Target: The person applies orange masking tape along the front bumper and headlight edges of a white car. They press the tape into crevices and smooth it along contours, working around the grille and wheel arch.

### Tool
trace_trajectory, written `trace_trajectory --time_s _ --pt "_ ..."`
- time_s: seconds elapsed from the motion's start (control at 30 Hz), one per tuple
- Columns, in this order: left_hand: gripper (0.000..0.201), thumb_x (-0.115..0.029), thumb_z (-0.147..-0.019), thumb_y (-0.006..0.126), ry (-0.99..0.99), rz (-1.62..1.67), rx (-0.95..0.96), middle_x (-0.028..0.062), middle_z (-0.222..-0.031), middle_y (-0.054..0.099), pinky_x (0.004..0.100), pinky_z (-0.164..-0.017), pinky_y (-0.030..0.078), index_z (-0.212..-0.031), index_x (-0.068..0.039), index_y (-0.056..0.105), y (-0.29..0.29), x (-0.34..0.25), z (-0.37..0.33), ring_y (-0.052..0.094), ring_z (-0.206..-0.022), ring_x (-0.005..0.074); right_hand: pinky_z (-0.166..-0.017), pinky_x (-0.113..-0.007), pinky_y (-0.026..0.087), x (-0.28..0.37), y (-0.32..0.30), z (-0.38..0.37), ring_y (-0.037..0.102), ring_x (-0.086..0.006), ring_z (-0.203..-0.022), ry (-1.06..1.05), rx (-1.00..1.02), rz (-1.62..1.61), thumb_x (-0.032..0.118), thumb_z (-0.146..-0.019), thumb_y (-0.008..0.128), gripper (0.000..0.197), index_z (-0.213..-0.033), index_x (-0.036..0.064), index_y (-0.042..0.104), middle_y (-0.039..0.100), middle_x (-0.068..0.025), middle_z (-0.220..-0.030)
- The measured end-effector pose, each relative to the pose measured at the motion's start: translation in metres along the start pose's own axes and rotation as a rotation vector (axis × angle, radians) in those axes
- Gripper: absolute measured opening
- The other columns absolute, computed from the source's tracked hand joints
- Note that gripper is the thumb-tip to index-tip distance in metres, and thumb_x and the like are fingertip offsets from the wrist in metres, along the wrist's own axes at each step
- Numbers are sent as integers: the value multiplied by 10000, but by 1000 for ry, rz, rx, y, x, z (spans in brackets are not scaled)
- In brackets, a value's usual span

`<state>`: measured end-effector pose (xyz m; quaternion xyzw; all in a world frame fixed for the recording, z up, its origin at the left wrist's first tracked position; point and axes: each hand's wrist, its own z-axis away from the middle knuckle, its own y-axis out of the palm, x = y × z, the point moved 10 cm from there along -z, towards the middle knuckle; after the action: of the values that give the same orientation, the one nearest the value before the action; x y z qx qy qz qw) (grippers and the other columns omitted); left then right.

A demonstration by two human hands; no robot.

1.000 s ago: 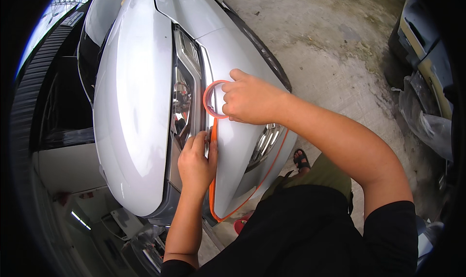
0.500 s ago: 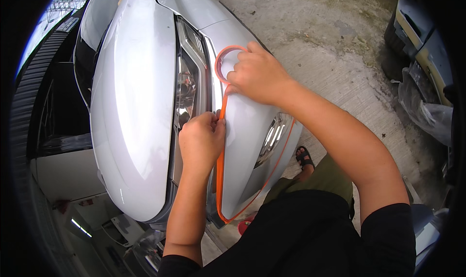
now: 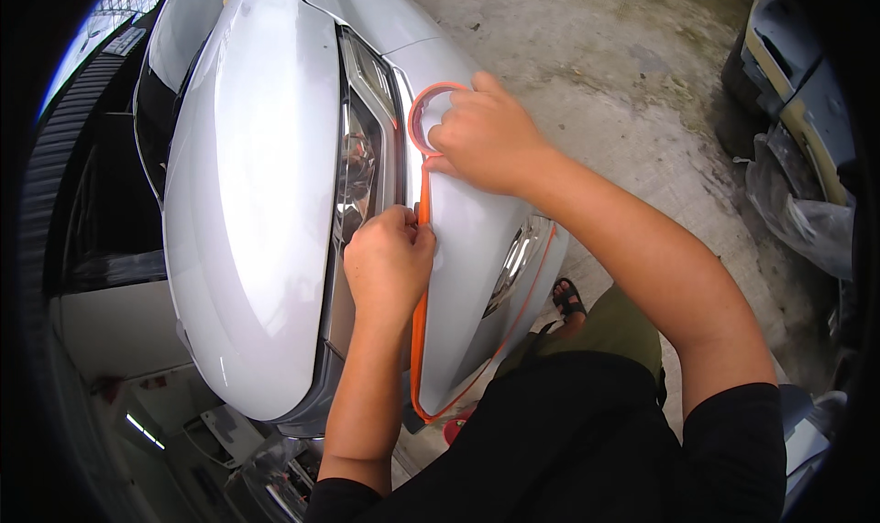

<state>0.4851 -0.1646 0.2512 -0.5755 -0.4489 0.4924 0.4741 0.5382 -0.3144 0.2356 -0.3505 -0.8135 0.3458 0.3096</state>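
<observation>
My right hand [image 3: 486, 138] grips a roll of orange masking tape [image 3: 413, 124], its thumb low on the ring. From the roll a strip of orange tape [image 3: 418, 358] runs down along the edge of the silver car's bumper [image 3: 467, 239]. My left hand [image 3: 387, 257] is closed, its fingertips pinching or pressing the strip below the roll and partly hiding it. Just left of the tape lies the headlight [image 3: 356, 161]. A thinner orange line [image 3: 513, 326] curves around the lower right of the bumper, past a lower lamp [image 3: 518, 262].
The silver hood [image 3: 247, 202] fills the left side. Concrete floor [image 3: 632, 110] extends to the right. Another vehicle [image 3: 788, 55] stands at the far right, with clear plastic sheeting [image 3: 793, 198] hanging from it. A red object [image 3: 456, 429] sits low beside the bumper.
My left hand has shifted slightly up along the tape strip, and its fingers have turned a little. The right hand still grips the roll in nearly the same place. The view has moved slightly.
</observation>
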Motion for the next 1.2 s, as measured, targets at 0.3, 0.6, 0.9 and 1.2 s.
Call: trace_trajectory --time_s 0.3,0.6,0.9,1.2 --pt "282 -148 -855 775 -36 11 89 118 -852 792 457 -767 600 -1119 -47 770 -2 -8 -3 776 -811 344 -914 -398 427 11 4 -11 710 -215 -731 1 84 81 150 -788 745 108 -692 184 783 748 -38 -693" --pt "270 -130 -845 770 -18 25 104 128 -820 788 451 -763 606 -1092 -20 772 0 -7 -9 776 -778 345 -891 -400 435 9 0 -15 716 -220 -709 16 126 96 128 -762 763 102 -677 177 789 747 -45 -681" --pt "276 -131 -870 776 -35 52 138 125 -842 795 450 -770 606 -1123 -21 769 1 -6 -9 779 -802 336 -903 -404 429 1 -20 -6 709 -235 -699 49 23 44 99 -737 761 95 -663 157 773 734 -71 -667" --pt "270 -124 -880 766 -12 43 132 123 -844 791 449 -775 603 -1125 -11 766 1 -6 -8 777 -811 337 -926 -426 435 15 -12 -4 696 -242 -684 55 -85 70 107 -738 761 95 -652 146 750 715 -71 -644"
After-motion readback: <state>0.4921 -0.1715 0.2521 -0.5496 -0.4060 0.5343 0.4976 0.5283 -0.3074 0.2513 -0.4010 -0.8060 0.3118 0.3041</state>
